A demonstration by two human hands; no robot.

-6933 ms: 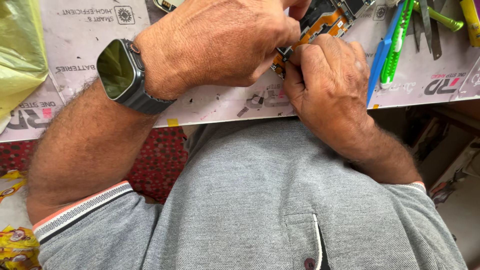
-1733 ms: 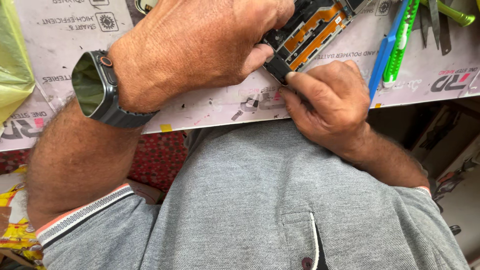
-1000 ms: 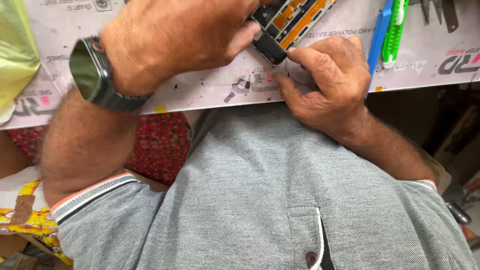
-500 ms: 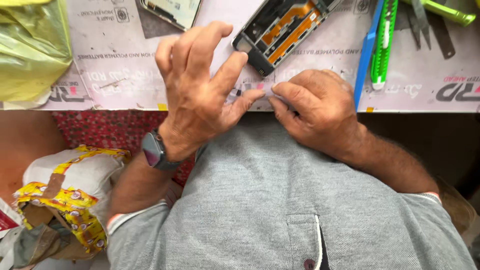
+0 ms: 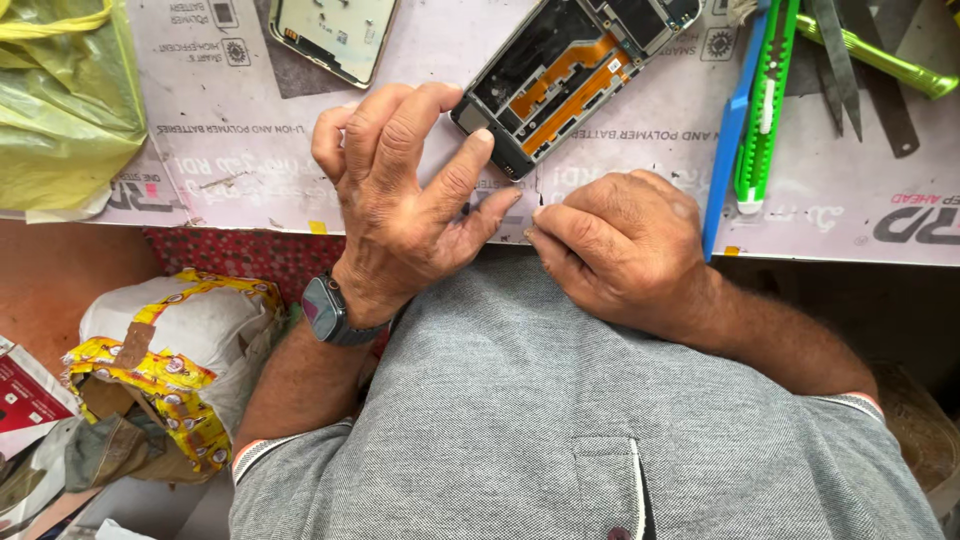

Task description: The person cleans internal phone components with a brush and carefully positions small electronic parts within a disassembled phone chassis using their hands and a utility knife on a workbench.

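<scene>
At the near edge of the desk [image 5: 200, 190] your left hand [image 5: 410, 200] is spread open, its index fingertip touching the near end of the phone frame [image 5: 575, 80]. Your right hand [image 5: 625, 245] is just beside it, thumb and finger pressed together on something too small to tell. From both hands the frame lies farther in, its long axis running diagonally toward the far right corner. Your left hand is nearer to it. A green cutter [image 5: 765, 100] lies to the right.
</scene>
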